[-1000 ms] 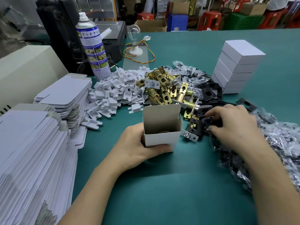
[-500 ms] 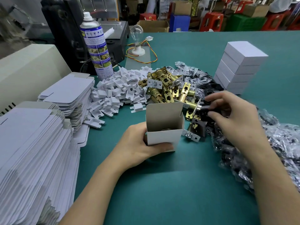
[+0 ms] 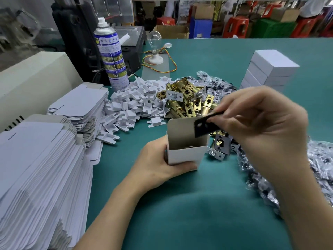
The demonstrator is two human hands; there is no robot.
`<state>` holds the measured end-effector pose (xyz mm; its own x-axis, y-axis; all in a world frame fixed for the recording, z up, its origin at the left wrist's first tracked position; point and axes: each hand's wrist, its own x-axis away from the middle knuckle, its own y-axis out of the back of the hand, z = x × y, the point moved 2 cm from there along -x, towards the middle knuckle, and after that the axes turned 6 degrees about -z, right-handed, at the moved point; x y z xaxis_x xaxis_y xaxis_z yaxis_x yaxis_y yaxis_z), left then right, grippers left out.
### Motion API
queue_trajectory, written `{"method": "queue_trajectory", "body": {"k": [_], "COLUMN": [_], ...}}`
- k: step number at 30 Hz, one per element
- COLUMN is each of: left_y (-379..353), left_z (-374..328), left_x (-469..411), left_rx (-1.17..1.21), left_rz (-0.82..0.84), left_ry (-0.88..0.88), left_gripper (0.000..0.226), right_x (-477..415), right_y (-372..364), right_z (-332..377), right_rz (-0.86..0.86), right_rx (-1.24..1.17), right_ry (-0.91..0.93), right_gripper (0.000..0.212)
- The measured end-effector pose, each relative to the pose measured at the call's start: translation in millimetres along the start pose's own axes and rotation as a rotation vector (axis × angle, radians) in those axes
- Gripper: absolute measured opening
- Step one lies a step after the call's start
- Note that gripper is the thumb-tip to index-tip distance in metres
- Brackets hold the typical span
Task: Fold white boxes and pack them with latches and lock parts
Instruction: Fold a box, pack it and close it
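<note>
An open white box (image 3: 183,154) stands upright on the green table, its flap raised at the back. My left hand (image 3: 155,163) grips its lower left side, thumb across the front. Inside the box a metal part shows dimly. My right hand (image 3: 259,123) pinches a black strike plate (image 3: 202,126) with two holes, held tilted just over the box's right rim. Behind the box lies a heap of brass latches (image 3: 185,101). Black plates and bagged parts (image 3: 270,181) spread under my right arm.
Flat white box blanks (image 3: 36,168) are stacked high at the left. A pile of small white card inserts (image 3: 129,107) lies beside the latches. A spray can (image 3: 111,55) stands behind them. Closed white boxes (image 3: 270,69) are stacked at the back right.
My right hand lifted off the pile of black parts with a black plate and carried it left, up to the box's open top. My left hand kept the box in place.
</note>
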<state>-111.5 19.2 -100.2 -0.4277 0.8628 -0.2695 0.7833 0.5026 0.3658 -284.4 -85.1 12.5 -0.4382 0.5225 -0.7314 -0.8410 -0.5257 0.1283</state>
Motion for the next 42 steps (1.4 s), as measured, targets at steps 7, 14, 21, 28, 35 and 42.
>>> {"method": "queue_trajectory", "body": {"k": [7,14,21,28,35,42], "left_y": [-1.0,-1.4,-1.8,-0.7,1.7,1.7], "left_z": [1.7,9.1,6.8,-0.3,2.4,2.4], "left_x": [-1.2,-3.3,-3.4,-4.1,-3.1,-2.9], "left_rx": [-0.053,-0.059,-0.029,0.0,0.012,0.052], "left_rz": [-0.022,-0.033,-0.003,0.021,-0.014,-0.058], "left_ry": [-0.06,0.007,0.008,0.013,0.062,0.094], "left_gripper": [0.039,0.043,0.042,0.048,0.039,0.048], "right_x": [-0.8,-13.0,-15.0,-30.7,-31.2,-44.9], "right_y": [-17.3,-33.6,-31.4,-29.4,-35.4,-33.6], "right_z": [8.7,14.3,7.3,5.7,-1.1,0.5], "right_rz": [0.336,0.424,0.412,0.594,0.586,0.403], "right_rx": [0.414,0.412,0.262,0.554,0.312,0.298], "right_ry": [0.16,0.084,-0.219,-0.106,-0.282,-0.277], "right_gripper": [0.016,0.023,0.028,0.038,0.032,0.03]}}
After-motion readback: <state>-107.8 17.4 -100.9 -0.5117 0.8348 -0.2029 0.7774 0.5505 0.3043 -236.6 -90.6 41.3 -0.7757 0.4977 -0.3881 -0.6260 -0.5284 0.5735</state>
